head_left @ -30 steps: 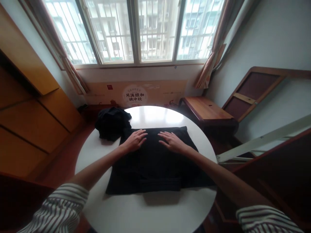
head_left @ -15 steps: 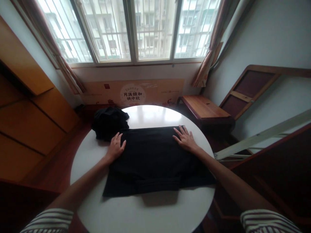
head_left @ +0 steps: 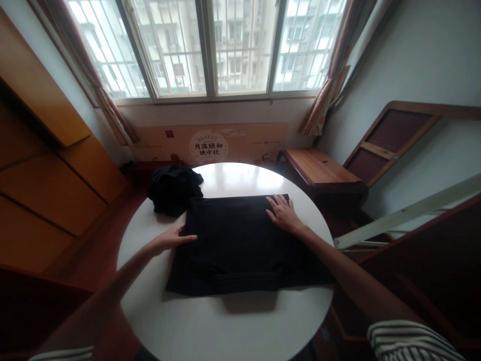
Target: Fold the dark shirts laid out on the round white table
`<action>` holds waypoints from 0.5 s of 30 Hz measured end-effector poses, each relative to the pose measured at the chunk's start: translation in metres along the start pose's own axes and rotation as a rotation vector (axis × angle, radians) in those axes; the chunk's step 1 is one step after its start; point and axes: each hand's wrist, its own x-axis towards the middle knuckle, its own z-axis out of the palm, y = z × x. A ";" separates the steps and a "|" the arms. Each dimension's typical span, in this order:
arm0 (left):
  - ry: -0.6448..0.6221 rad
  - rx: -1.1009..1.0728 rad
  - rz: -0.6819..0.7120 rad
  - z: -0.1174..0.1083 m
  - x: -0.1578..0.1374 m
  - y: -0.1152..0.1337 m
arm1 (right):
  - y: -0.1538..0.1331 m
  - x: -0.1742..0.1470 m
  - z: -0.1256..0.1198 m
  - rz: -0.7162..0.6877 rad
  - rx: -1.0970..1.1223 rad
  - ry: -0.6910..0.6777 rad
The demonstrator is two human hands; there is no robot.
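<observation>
A black shirt (head_left: pixel 236 235) lies spread and folded on a round white table (head_left: pixel 248 336), with a collar-like band along its near edge. At its left edge is my left hand (head_left: pixel 171 239), turned on its side. The left thumb stretches over the cloth, apart from the other fingers, which are partly hidden. My right hand (head_left: pixel 283 213) rests flat near the shirt's far right corner, fingers outstretched. Beyond my left hand, a crumpled heap of black cloth (head_left: pixel 175 188) sits at the table's far left.
A low wooden stool-like piece (head_left: pixel 319 165) stands behind the table on the right. Orange-brown cabinets (head_left: pixel 48 190) line the left side. A printed cardboard panel (head_left: pixel 150 145) leans below the barred window. A pale metal bar (head_left: pixel 409 210) slants along the right.
My left hand has slid nearer along the shirt's left edge and turned onto its side, thumb pointing right. The right hand stays at the far right corner. The view has shifted slightly.
</observation>
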 end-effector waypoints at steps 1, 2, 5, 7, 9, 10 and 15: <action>-0.027 -0.035 0.037 0.004 -0.004 0.002 | -0.011 0.000 -0.003 -0.047 0.096 0.031; -0.036 -0.080 0.073 0.009 -0.007 0.005 | -0.024 0.000 -0.006 -0.088 0.222 0.041; 0.013 -0.257 0.166 0.032 -0.014 0.025 | -0.068 0.003 -0.017 -0.116 0.678 -0.086; 0.056 -0.353 0.238 0.055 -0.016 0.046 | -0.099 0.009 -0.024 -0.048 0.933 -0.246; 0.056 -0.391 0.313 0.083 -0.018 0.071 | -0.124 0.015 -0.032 0.040 1.118 -0.360; 0.035 -0.392 0.347 0.099 -0.017 0.082 | -0.133 0.019 -0.036 0.073 1.183 -0.390; -0.045 -0.296 0.495 0.174 -0.004 0.103 | -0.135 0.038 -0.049 0.126 1.243 -0.435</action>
